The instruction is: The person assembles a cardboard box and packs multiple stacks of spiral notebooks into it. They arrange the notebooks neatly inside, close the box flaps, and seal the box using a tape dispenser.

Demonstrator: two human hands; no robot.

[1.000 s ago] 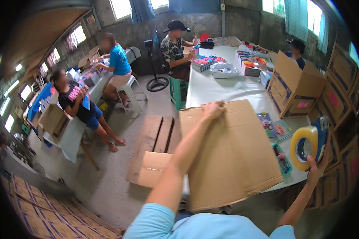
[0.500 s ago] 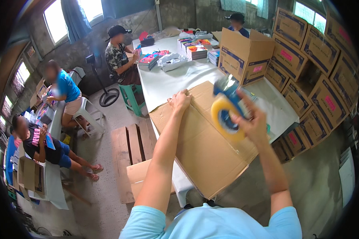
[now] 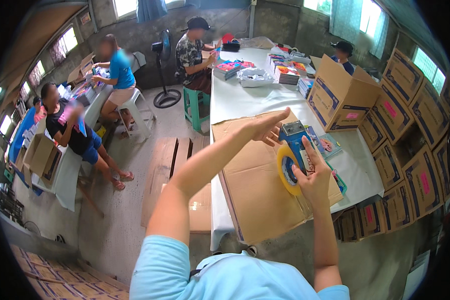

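A flattened brown cardboard box (image 3: pixel 255 185) lies on the near end of the white table. Over its right side my right hand (image 3: pixel 312 175) grips a blue tape dispenser (image 3: pixel 292 134) loaded with a wide roll of clear yellowish tape (image 3: pixel 285 172). My left hand (image 3: pixel 272 127) is raised just left of the dispenser's head, its fingers stretched out and holding nothing. Whether its fingertips touch the dispenser I cannot tell. Beyond the dispenser, thin booklets (image 3: pixel 327 145) lie on the table, partly hidden.
An open carton (image 3: pixel 337 97) stands at the table's right, before stacked cartons (image 3: pixel 405 120). Farther back are notebook piles (image 3: pixel 287 70) and a white tray (image 3: pixel 255 77). One person sits on a green stool (image 3: pixel 195 107); others work around. A wooden pallet (image 3: pixel 160 175) lies left on the floor.
My left hand has lifted off the cardboard and moved right, beside the dispenser. My right hand still holds the dispenser, now steadier and more upright. The whole view has turned leftward.
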